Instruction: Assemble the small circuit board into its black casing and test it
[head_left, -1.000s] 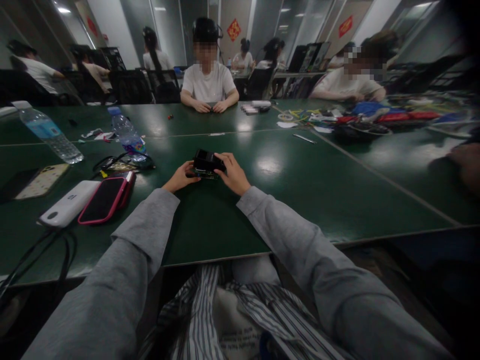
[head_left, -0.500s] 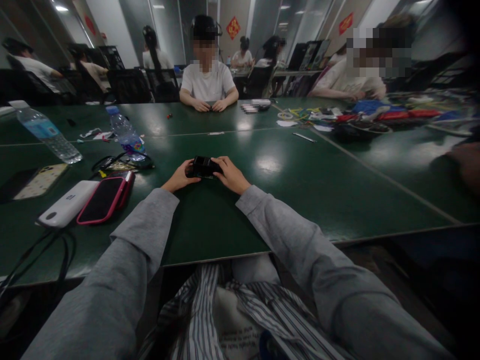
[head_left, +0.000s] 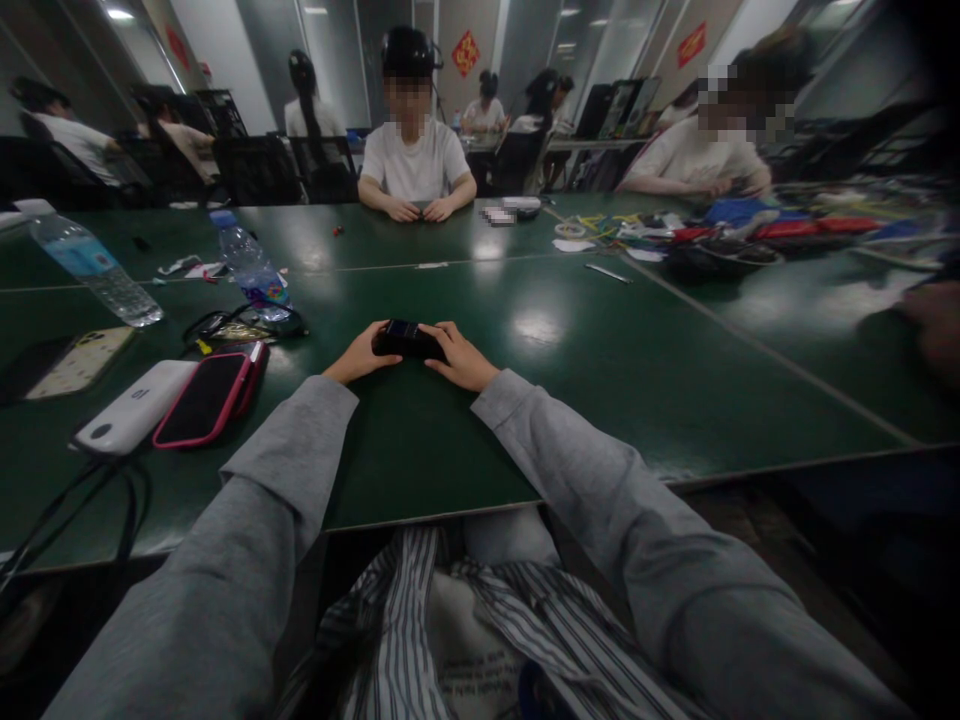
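A small black box-shaped device (head_left: 409,342) is held between my two hands, just over the green table (head_left: 427,450). My left hand (head_left: 361,352) grips its left end, with the thumb along the near side. On the right end my right hand (head_left: 461,356) is closed, fingers over the top and thumb at the near edge. The device's upper face looks like a dark screen; its exact kind is too dark to make out.
To the left lie a pink-cased phone (head_left: 202,400), a white power bank (head_left: 135,405), a black cable (head_left: 247,322) and two water bottles (head_left: 251,260) (head_left: 97,265). A pen (head_left: 609,273) and a coloured pile (head_left: 750,225) lie to the right. A person (head_left: 415,165) sits opposite.
The black device has tilted slightly in my hands, so its near side now shows as a plain dark face. My right fingers have shifted a little on it.
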